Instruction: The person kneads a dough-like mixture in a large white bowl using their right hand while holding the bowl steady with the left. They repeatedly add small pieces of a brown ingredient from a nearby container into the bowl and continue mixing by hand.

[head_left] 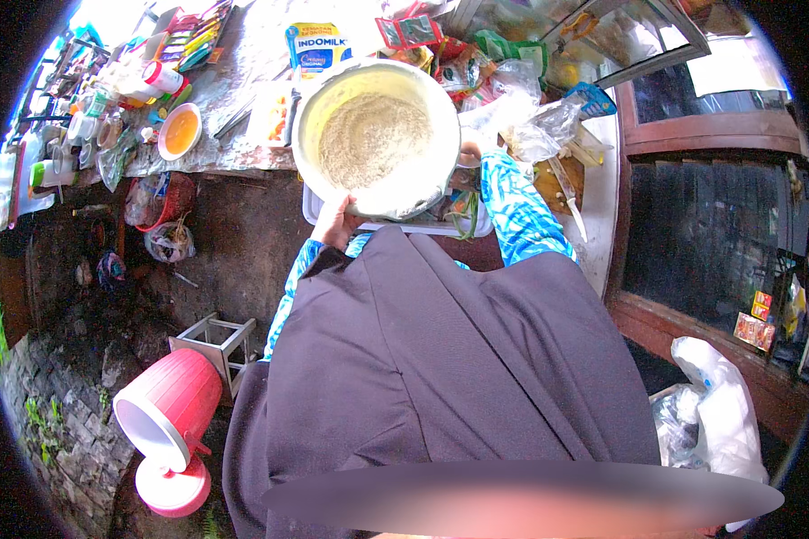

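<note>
A large pale basin (pixel 443 151) is in front of me, with dry, beige, flour-like powder (pixel 376 138) spread over its bottom. My left hand (pixel 337 221) grips the basin's near-left rim, thumb on top. At the basin's right side is my right hand (pixel 470 148), mostly hidden; its grip cannot be made out. Under the basin's near edge shows a white tray (pixel 482 226) with green stalks (pixel 468 215) in it. Behind the basin stands an Indomilk pouch (pixel 317 50).
A kitchen knife (pixel 567 195) lies on a round wooden board (pixel 549 182) at right, near plastic bags (pixel 519 87). Left on the table sits a bowl of orange liquid (pixel 179 131). A tipped red cooler jug (pixel 175 397) and a metal-framed stool (pixel 219 337) are at lower left.
</note>
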Tool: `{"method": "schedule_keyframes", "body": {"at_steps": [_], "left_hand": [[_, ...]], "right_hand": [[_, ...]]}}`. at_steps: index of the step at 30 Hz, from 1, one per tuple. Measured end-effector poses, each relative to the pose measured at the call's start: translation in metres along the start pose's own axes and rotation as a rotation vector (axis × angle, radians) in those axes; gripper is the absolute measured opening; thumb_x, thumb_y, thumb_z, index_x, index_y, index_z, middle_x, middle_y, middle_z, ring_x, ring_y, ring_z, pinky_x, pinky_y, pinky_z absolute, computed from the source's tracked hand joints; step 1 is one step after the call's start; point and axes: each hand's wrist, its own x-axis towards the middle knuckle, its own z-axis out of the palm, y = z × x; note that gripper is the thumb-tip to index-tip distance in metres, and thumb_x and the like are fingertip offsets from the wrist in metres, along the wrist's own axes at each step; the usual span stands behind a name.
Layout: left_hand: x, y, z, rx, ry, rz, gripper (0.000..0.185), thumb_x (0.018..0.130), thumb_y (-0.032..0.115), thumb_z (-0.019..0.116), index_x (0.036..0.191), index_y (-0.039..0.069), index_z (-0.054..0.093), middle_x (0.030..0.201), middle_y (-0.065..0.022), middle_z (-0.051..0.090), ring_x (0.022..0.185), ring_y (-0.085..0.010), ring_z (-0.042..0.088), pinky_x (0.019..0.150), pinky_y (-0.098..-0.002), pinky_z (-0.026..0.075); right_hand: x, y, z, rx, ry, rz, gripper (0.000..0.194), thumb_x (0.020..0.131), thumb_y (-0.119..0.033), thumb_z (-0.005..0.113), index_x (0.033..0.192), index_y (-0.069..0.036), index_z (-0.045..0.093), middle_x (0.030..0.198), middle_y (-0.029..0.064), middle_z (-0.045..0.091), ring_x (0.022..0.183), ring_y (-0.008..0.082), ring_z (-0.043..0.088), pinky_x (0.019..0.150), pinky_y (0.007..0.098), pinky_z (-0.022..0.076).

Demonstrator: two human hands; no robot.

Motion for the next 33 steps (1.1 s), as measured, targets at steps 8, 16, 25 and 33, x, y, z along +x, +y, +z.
{"method": "schedule_keyframes", "body": {"at_steps": [8, 16, 25, 33], "left_hand": [[-0.001, 0.001, 0.000, -0.018, -0.011, -0.004, 0.033, 0.067, 0.012, 0.046, 0.097, 0.001, 0.039, 0.091, -0.0118, 0.050, 0.083, -0.0230, 0.051, 0.073, -0.0360, 0.043], [-0.010, 0.006, 0.009, 0.018, 0.007, 0.014, 0.030, 0.068, 0.013, 0.047, 0.095, 0.005, 0.039, 0.087, -0.0080, 0.050, 0.078, -0.0198, 0.051, 0.068, -0.0355, 0.043], [-0.016, 0.009, 0.016, 0.026, 0.006, 0.029, 0.016, 0.072, 0.020, 0.048, 0.084, 0.008, 0.045, 0.086, -0.0050, 0.051, 0.079, -0.0174, 0.050, 0.067, -0.0339, 0.043], [-0.006, 0.002, 0.006, -0.010, -0.014, 0.007, 0.021, 0.070, 0.017, 0.048, 0.087, 0.008, 0.043, 0.086, -0.0057, 0.049, 0.080, -0.0182, 0.048, 0.069, -0.0343, 0.042]], "right_hand": [[-0.011, -0.009, -0.017, 0.280, -0.061, 0.033, 0.020, 0.067, -0.018, 0.056, 0.079, -0.002, 0.057, 0.071, 0.0069, 0.056, 0.064, 0.0157, 0.054, 0.059, 0.0291, 0.0438], [-0.035, -0.027, -0.036, 0.446, -0.120, 0.045, 0.020, 0.067, -0.018, 0.056, 0.079, -0.002, 0.057, 0.070, 0.0071, 0.056, 0.064, 0.0157, 0.054, 0.059, 0.0292, 0.0438], [-0.041, -0.087, -0.066, 0.128, -0.152, -0.067, 0.017, 0.067, -0.020, 0.059, 0.073, -0.004, 0.056, 0.060, 0.0014, 0.052, 0.051, 0.0072, 0.048, 0.046, 0.0222, 0.0413], [-0.045, -0.114, 0.006, 0.167, -0.547, -0.430, 0.023, 0.066, -0.014, 0.057, 0.087, -0.004, 0.054, 0.074, 0.0011, 0.053, 0.064, 0.0102, 0.050, 0.058, 0.0225, 0.0424]]}}
